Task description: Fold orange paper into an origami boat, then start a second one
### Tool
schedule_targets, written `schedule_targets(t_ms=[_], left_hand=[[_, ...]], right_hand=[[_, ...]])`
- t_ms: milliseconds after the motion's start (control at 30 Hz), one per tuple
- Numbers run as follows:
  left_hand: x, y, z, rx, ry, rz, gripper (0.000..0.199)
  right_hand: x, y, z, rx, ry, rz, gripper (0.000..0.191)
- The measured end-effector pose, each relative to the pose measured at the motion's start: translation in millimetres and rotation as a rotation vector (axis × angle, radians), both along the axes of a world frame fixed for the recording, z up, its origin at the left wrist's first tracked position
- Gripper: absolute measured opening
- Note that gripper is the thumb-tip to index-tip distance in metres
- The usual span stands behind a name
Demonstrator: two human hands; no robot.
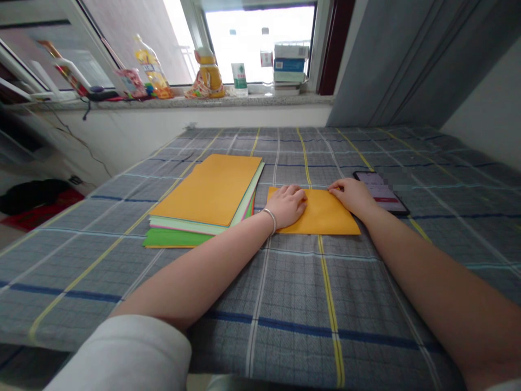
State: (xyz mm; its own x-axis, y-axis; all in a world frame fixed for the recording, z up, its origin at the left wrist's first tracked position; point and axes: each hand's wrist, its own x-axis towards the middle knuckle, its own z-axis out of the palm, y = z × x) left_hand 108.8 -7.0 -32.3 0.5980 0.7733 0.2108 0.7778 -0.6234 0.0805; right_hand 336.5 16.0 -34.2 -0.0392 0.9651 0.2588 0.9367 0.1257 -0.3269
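Orange-yellow rectangular paper (325,217) lies flat in front of us on a bench (293,288) covered with grey plaid cloth, as the head view shows. Our left hand (288,206) rests palm down on its left part, fingers slightly bent and clenched on nothing. Our right hand (353,196) lies over its far right side, with thumb and fingertips coming together at the far edge; we cannot tell whether they pinch the paper or only touch it. A thin silver-coloured bangle (272,220) circles our left wrist.

Just to the left of the paper sits a loose stack of coloured paper sheets (209,187), orange-yellow on top, with pale green, pink and bright green edges showing below. Near our right wrist lies a flat black-edged smartphone (382,195) with its screen lit.

As for progress, one piece is laid out apart from the stack, and it looks shorter from near edge to far edge than the top sheet. We judge that it may already be folded once, though no layered edge shows clearly. We see no further crease on its uncovered part, and how much remains does not show.
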Motion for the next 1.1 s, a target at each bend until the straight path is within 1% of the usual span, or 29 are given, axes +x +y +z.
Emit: schedule_targets(t_ms=[67, 100, 200, 267, 467, 567, 667, 800, 1000, 1033, 1067, 1100], left_hand=[[0, 0, -0.1, -0.024, 0.012, -0.028, 0.038], [0, -1, 0.3, -0.046, 0.024, -0.036, 0.044], [1, -5, 2.5, -0.117, 0.069, -0.048, 0.067], [1, -7, 4.0, -0.14, 0.087, -0.047, 0.077], [1, -12, 3.6, -0.145, 0.107, -0.062, 0.092], [0, -14, 2.7, -0.124, 0.122, -0.108, 0.094], [0, -15, 3.0, -0.118, 0.139, -0.154, 0.092], [-2, -15, 3.3, -0.122, 0.138, -0.167, 0.093], [-3, -16, 4.7, -0.134, 0.131, -0.191, 0.104], [-3, -17, 5.4, -0.139, 0.138, -0.195, 0.103], [-3, -18, 6.2, -0.145, 0.146, -0.201, 0.097], [-3, -18, 6.9, -0.152, 0.156, -0.211, 0.087]], right_hand=[[0, 0, 0.1, 0.001, 0.003, 0.0, 0.021], [0, 0, 0.1, 0.003, 0.006, 0.003, 0.022], [0, 0, -0.2, 0.008, 0.015, 0.013, 0.022], [0, 1, -0.5, 0.003, 0.016, 0.01, 0.023], [0, 1, -0.2, -0.014, 0.026, -0.021, 0.023], [0, 0, -0.3, -0.004, 0.026, -0.017, 0.023], [0, 0, -0.7, 0.014, 0.019, -0.005, 0.022], [0, 0, -0.2, 0.017, 0.024, 0.01, 0.021], [-1, 0, 0.9, 0.016, 0.024, 0.012, 0.02], [-1, 0, 0.8, 0.014, 0.024, 0.01, 0.02], [0, 0, 0.5, 0.013, 0.024, 0.008, 0.02], [0, 1, 0.2, 0.013, 0.026, 0.006, 0.02]])
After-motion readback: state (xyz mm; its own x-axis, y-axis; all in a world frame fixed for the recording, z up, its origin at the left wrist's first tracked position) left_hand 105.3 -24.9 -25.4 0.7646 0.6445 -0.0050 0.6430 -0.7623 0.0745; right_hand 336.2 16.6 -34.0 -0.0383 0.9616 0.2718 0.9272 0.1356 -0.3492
